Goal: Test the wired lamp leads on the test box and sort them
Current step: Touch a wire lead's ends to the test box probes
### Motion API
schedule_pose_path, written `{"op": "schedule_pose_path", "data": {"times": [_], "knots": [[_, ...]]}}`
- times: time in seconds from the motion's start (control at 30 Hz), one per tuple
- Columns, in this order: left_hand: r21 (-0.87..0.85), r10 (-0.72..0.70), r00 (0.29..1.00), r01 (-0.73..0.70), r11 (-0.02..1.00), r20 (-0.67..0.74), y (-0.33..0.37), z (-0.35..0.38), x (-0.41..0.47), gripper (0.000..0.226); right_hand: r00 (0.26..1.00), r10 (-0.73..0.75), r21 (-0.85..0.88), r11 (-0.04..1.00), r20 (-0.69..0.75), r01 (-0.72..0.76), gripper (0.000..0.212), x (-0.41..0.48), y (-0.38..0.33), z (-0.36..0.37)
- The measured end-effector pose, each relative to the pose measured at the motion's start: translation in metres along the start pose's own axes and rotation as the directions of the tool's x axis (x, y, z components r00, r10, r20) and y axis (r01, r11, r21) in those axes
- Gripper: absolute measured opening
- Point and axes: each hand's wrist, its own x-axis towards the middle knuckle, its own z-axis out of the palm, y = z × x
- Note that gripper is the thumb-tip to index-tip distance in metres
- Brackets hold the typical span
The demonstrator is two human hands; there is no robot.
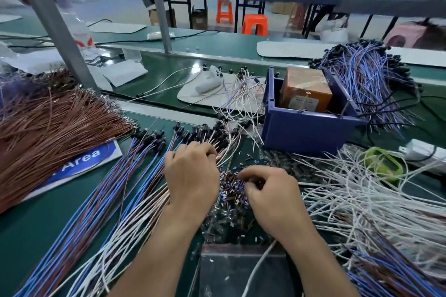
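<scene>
My left hand (191,176) lies with curled fingers on a fan of blue, brown and white lamp leads (113,198), gripping several of them near their black lamp heads (205,134). My right hand (270,191) hovers over a heap of small blue and brown cut wire bits (233,188), fingers curled and pinching among them; what it holds is hidden. Behind stands a blue bin (304,128) holding the orange test box (306,90).
A thick brown wire bundle (48,123) fills the left. Loose white leads (366,200) spread on the right, a blue-purple lead pile (366,79) lies behind the bin. A green tape roll (383,164) and white power strip (422,152) sit far right. A grey post (55,24) rises at left.
</scene>
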Motion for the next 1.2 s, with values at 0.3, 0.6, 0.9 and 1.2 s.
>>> {"op": "schedule_pose_path", "data": {"times": [0.3,0.6,0.9,1.2], "knots": [[-0.118,-0.027,0.983,0.005,0.993,-0.179,0.013,-0.005,-0.007,0.002,0.978,0.202,0.464,0.862,0.054,-0.204,0.029,0.008,-0.003,-0.004],[-0.023,0.047,0.995,-0.046,0.999,0.083,0.006,0.001,-0.005,0.025,0.975,0.208,0.476,0.851,0.079,-0.22,0.035,0.009,-0.005,-0.004],[-0.144,-0.19,0.976,0.205,0.968,0.108,-0.018,-0.004,0.013,0.035,0.97,0.215,0.491,0.836,0.115,-0.243,0.036,0.011,-0.003,-0.004],[-0.323,-0.36,0.926,0.309,0.895,-0.113,-0.012,-0.01,0.012,0.023,0.972,0.204,0.522,0.82,0.114,-0.233,0.038,0.008,0.001,-0.007]]}}
